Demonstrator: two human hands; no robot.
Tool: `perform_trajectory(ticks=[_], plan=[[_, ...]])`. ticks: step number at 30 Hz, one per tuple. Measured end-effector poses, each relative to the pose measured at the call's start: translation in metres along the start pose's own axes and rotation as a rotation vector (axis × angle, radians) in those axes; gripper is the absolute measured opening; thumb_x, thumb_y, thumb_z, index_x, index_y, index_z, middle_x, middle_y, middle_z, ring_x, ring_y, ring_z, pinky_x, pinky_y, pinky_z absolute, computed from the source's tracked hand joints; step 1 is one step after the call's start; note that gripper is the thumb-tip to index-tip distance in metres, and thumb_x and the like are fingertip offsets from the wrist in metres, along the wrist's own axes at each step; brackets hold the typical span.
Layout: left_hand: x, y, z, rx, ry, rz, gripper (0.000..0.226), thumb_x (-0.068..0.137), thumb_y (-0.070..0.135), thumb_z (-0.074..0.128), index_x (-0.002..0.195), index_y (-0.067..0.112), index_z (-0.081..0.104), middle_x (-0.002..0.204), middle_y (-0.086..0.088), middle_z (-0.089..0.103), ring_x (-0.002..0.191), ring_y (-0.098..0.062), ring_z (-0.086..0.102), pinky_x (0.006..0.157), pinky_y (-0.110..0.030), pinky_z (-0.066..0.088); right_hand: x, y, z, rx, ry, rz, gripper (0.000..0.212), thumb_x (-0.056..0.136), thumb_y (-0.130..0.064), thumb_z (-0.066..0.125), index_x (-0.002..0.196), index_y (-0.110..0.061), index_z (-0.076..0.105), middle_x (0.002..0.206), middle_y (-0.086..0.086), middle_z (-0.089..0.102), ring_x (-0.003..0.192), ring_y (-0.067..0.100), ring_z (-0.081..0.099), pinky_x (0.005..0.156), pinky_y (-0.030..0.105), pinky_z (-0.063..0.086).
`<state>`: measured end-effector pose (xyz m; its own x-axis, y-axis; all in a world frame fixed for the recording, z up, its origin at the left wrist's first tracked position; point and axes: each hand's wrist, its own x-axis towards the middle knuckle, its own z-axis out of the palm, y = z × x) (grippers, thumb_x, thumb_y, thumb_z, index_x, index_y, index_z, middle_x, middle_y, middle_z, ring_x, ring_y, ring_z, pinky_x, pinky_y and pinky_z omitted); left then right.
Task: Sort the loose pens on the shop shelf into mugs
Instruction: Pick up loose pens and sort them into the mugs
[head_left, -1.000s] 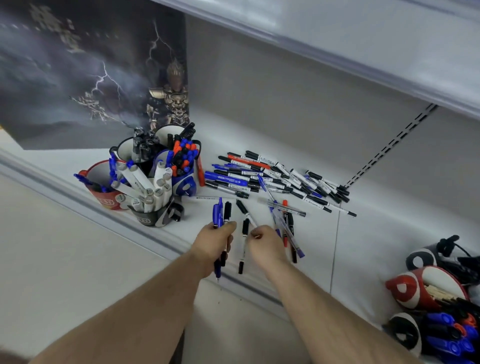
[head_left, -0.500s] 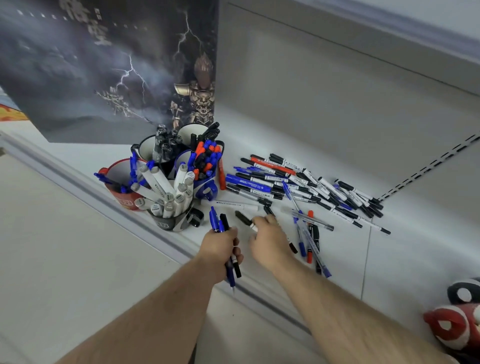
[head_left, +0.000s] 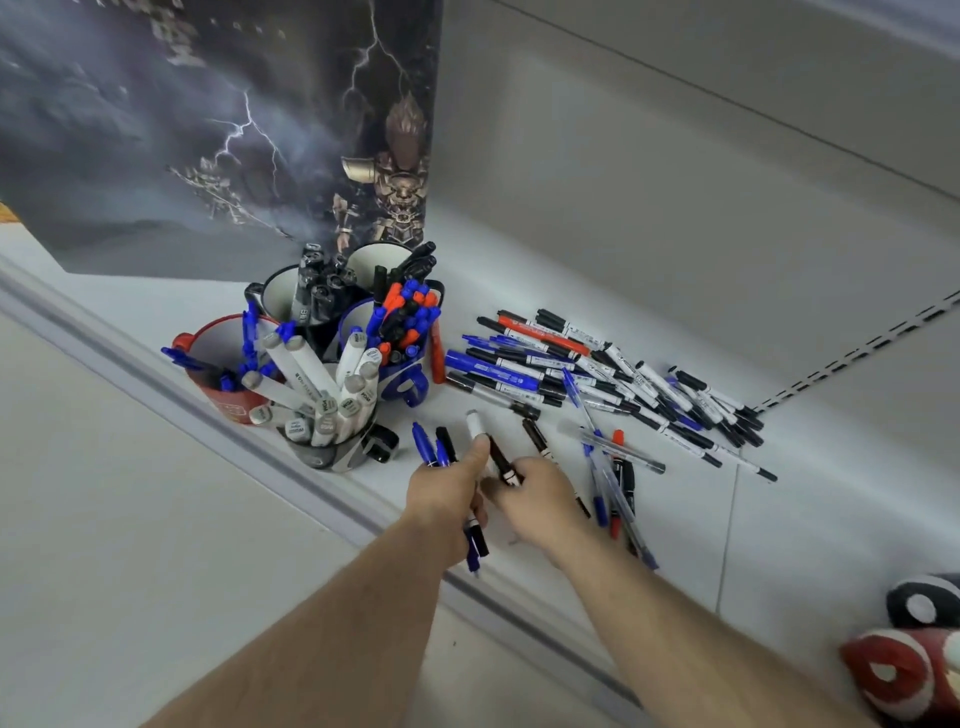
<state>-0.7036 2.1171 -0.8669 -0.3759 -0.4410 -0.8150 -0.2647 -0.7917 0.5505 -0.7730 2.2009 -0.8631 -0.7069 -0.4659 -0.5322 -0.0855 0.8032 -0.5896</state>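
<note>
At the lower centre of the frame the left hand (head_left: 447, 493) is clenched around a small bundle of pens (head_left: 435, 451), blue and black caps sticking up above the fist and their other ends poking out below it. Just to its right the right hand (head_left: 540, 501) pinches a black marker (head_left: 501, 457) whose tip points up and left, touching the bundle side. Both hands hover over the front edge of the white shelf (head_left: 779, 519). To the right of centre lies the loose pile of pens (head_left: 597, 374), black, blue and a red one, fanned out towards the right, with a few clear ballpoints (head_left: 618, 478) and a red pen nearer the right hand. Left of centre stands a cluster of mugs: a red mug (head_left: 218, 384) with blue pens, a black mug (head_left: 332, 452) of grey-capped white markers in front, a blue mug (head_left: 405, 379) of mixed caps, and two white-lined mugs behind. A dark lightning poster (head_left: 208, 130) fills the upper left, and a plush toy (head_left: 904, 670) sits in the lower right corner.
</note>
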Motion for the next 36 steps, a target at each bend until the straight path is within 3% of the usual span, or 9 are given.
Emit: perform_trajectory(ticks=[4, 8, 10, 13, 16, 21, 25, 31, 36], plan=[[-0.005, -0.014, 0.013, 0.076, -0.078, 0.003, 0.049, 0.073, 0.048, 0.082, 0.082, 0.006, 0.058, 0.057, -0.009, 0.053, 0.044, -0.02, 0.045, 0.045, -0.027, 0.042, -0.039, 0.006, -0.011, 0.283, 0.067, -0.015, 0.014, 0.089, -0.031, 0.067, 0.092, -0.017, 0.067, 0.086, 0.0, 0.072, 0.078, 0.013, 0.068, 0.069, 0.03, 0.053], [-0.008, -0.022, 0.015, 0.021, -0.111, -0.023, 0.028, 0.067, 0.018, 0.082, 0.082, 0.005, 0.062, 0.068, -0.016, 0.058, 0.055, -0.026, 0.053, 0.053, -0.032, 0.046, -0.052, 0.016, -0.023, 0.357, -0.011, 0.025, 0.016, 0.08, -0.026, 0.071, 0.076, -0.011, 0.066, 0.056, -0.004, 0.052, 0.054, 0.014, 0.046, 0.055, 0.029, 0.035], [-0.008, -0.023, 0.015, 0.038, -0.095, -0.027, 0.024, 0.063, 0.013, 0.077, 0.074, 0.007, 0.056, 0.063, -0.011, 0.05, 0.05, -0.022, 0.044, 0.051, -0.028, 0.042, -0.041, 0.031, -0.039, 0.354, 0.183, 0.125, 0.019, 0.073, -0.032, 0.071, 0.077, -0.014, 0.068, 0.056, -0.007, 0.053, 0.055, 0.016, 0.048, 0.056, 0.029, 0.038], [-0.011, -0.023, 0.018, 0.022, -0.064, 0.001, 0.018, 0.073, 0.007, 0.071, 0.075, 0.008, 0.052, 0.063, -0.008, 0.047, 0.049, -0.02, 0.04, 0.051, -0.026, 0.037, -0.017, 0.059, -0.065, 0.195, 0.485, 0.349, 0.059, 0.063, -0.057, 0.064, 0.101, -0.013, 0.062, 0.099, 0.009, 0.062, 0.083, 0.027, 0.063, 0.078, 0.039, 0.056], [-0.012, -0.022, 0.019, -0.012, -0.063, 0.011, 0.016, 0.08, 0.002, 0.065, 0.081, 0.009, 0.051, 0.06, -0.007, 0.05, 0.05, -0.018, 0.045, 0.051, -0.026, 0.04, 0.002, 0.075, -0.075, -0.004, 0.396, 0.579, 0.105, 0.056, -0.085, 0.062, 0.128, -0.01, 0.047, 0.119, 0.012, 0.043, 0.113, 0.032, 0.049, 0.089, 0.043, 0.05], [-0.009, -0.019, 0.014, -0.015, -0.059, 0.026, 0.016, 0.081, 0.001, 0.064, 0.087, 0.008, 0.051, 0.06, -0.007, 0.051, 0.046, -0.016, 0.049, 0.05, -0.024, 0.045, 0.034, 0.05, -0.052, -0.182, 0.305, 0.48, 0.127, 0.038, -0.094, 0.062, 0.131, -0.012, 0.036, 0.125, 0.011, 0.038, 0.117, 0.029, 0.041, 0.098, 0.042, 0.046], [-0.006, -0.018, 0.009, 0.001, -0.038, 0.048, 0.017, 0.081, 0.003, 0.066, 0.089, 0.007, 0.051, 0.058, -0.007, 0.053, 0.047, -0.018, 0.05, 0.052, -0.027, 0.047, 0.045, 0.035, -0.032, -0.347, 0.306, 0.358, 0.12, 0.053, -0.087, 0.067, 0.137, -0.009, 0.032, 0.132, 0.013, 0.041, 0.121, 0.031, 0.043, 0.097, 0.043, 0.04], [-0.007, -0.016, 0.011, -0.02, -0.06, 0.019, 0.014, 0.081, 0.004, 0.065, 0.076, 0.008, 0.053, 0.057, -0.004, 0.053, 0.048, -0.017, 0.053, 0.055, -0.029, 0.048, 0.03, 0.049, -0.021, -0.435, 0.331, 0.095, 0.059, 0.093, -0.053, 0.056, 0.126, -0.006, 0.044, 0.125, 0.016, 0.054, 0.112, 0.036, 0.055, 0.087, 0.043, 0.047], [-0.011, -0.02, 0.016, 0.013, -0.072, 0.01, 0.014, 0.082, 0.004, 0.065, 0.079, 0.007, 0.053, 0.06, -0.006, 0.053, 0.048, -0.017, 0.053, 0.056, -0.029, 0.049, 0.006, 0.059, -0.033, -0.511, 0.23, 0.094, 0.038, 0.089, -0.029, 0.06, 0.119, -0.006, 0.051, 0.117, 0.014, 0.061, 0.107, 0.036, 0.062, 0.084, 0.037, 0.05]])
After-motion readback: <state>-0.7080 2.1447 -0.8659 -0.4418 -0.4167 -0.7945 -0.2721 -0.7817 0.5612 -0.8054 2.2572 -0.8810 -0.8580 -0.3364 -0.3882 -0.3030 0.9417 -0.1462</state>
